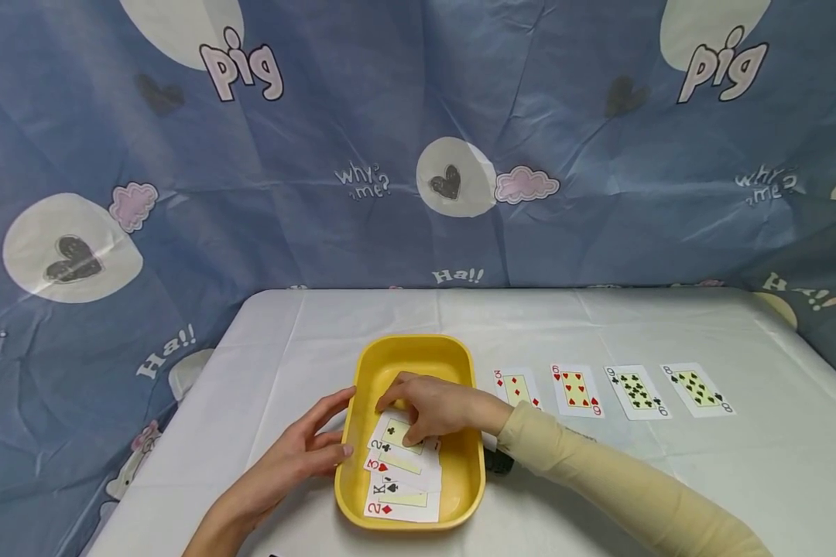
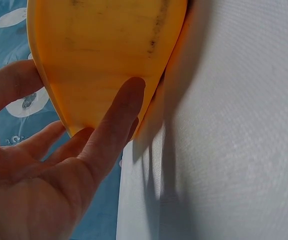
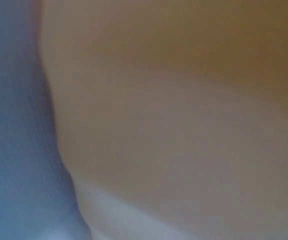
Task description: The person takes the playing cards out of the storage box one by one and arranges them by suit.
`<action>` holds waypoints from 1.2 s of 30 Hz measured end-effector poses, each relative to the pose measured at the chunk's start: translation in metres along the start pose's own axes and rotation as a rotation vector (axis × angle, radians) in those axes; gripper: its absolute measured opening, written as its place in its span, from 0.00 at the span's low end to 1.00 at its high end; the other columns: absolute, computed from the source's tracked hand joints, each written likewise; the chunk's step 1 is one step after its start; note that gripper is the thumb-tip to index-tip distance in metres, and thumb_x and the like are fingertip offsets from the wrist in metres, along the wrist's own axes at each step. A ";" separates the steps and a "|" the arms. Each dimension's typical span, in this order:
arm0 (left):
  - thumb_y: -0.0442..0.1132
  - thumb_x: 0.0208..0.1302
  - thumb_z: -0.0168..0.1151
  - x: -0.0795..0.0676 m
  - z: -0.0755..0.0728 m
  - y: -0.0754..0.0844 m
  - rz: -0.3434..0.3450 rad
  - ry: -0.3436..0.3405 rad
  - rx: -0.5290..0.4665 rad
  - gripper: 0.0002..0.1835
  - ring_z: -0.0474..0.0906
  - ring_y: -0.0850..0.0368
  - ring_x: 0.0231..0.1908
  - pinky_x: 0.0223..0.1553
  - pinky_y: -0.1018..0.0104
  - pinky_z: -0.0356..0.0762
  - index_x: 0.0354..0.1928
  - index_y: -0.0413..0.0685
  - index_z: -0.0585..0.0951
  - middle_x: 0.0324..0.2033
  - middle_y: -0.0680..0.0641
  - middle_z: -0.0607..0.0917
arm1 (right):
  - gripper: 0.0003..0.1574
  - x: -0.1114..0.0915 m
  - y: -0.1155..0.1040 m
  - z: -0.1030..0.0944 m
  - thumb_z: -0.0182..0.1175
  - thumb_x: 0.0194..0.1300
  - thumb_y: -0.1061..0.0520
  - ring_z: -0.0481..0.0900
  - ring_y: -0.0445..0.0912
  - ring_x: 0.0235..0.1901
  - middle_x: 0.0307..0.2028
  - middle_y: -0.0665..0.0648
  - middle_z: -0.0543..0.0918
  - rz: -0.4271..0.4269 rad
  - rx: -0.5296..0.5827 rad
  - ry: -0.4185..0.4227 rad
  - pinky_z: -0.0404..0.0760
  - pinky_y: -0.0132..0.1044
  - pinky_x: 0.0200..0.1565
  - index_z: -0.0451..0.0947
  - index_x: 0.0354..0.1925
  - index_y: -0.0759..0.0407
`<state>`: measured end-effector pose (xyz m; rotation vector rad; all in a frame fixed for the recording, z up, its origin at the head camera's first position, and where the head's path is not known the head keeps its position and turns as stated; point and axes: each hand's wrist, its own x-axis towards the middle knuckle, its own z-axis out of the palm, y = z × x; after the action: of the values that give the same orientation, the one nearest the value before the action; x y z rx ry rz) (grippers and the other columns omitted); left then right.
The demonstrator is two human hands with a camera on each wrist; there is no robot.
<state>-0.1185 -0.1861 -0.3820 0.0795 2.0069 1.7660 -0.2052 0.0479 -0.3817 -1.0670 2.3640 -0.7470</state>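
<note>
In the head view a yellow tray [image 1: 465,495] holds overlapping playing cards. The two of clubs [image 1: 392,435] is uppermost; below it show a three of hearts [image 1: 399,464], a king of spades [image 1: 388,489] and a two of diamonds [image 1: 411,514]. My right hand [image 1: 440,406] reaches into the tray over the right rim and pinches the two of clubs, thumb on its face and fingers at its far edge. Outside the left wall, my left hand [image 1: 305,447] touches the tray with spread fingers. The left wrist view shows its thumb [image 2: 116,120] against the outer wall.
Right of the tray a three of diamonds [image 1: 517,387], six of hearts [image 1: 577,391], nine of clubs [image 1: 636,393] and eight of clubs [image 1: 698,389] lie face up in a row on the white tablecloth [image 1: 306,333]. A blue patterned curtain [image 1: 362,247] hangs behind.
</note>
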 end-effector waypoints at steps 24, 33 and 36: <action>0.37 0.64 0.63 0.000 -0.001 0.000 -0.012 0.005 0.008 0.39 0.77 0.46 0.56 0.48 0.52 0.80 0.75 0.62 0.59 0.75 0.45 0.51 | 0.34 -0.001 -0.004 0.003 0.77 0.52 0.53 0.64 0.39 0.55 0.61 0.43 0.70 -0.249 -0.161 -0.195 0.65 0.27 0.54 0.80 0.58 0.38; 0.37 0.65 0.63 0.001 0.000 -0.001 -0.015 0.017 0.000 0.38 0.75 0.46 0.58 0.49 0.52 0.80 0.74 0.62 0.59 0.75 0.44 0.51 | 0.34 -0.001 -0.002 0.004 0.77 0.52 0.53 0.65 0.40 0.52 0.59 0.44 0.70 -0.235 -0.193 -0.139 0.64 0.27 0.52 0.80 0.58 0.40; 0.37 0.65 0.63 0.000 -0.001 -0.001 -0.006 0.006 0.003 0.39 0.76 0.47 0.58 0.49 0.53 0.80 0.75 0.62 0.59 0.75 0.45 0.51 | 0.34 -0.001 -0.002 0.003 0.77 0.53 0.52 0.64 0.38 0.54 0.61 0.44 0.70 -0.333 -0.120 -0.162 0.65 0.28 0.53 0.80 0.58 0.41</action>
<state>-0.1190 -0.1869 -0.3827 0.0688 2.0121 1.7619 -0.2018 0.0472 -0.3824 -1.5367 2.1415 -0.6077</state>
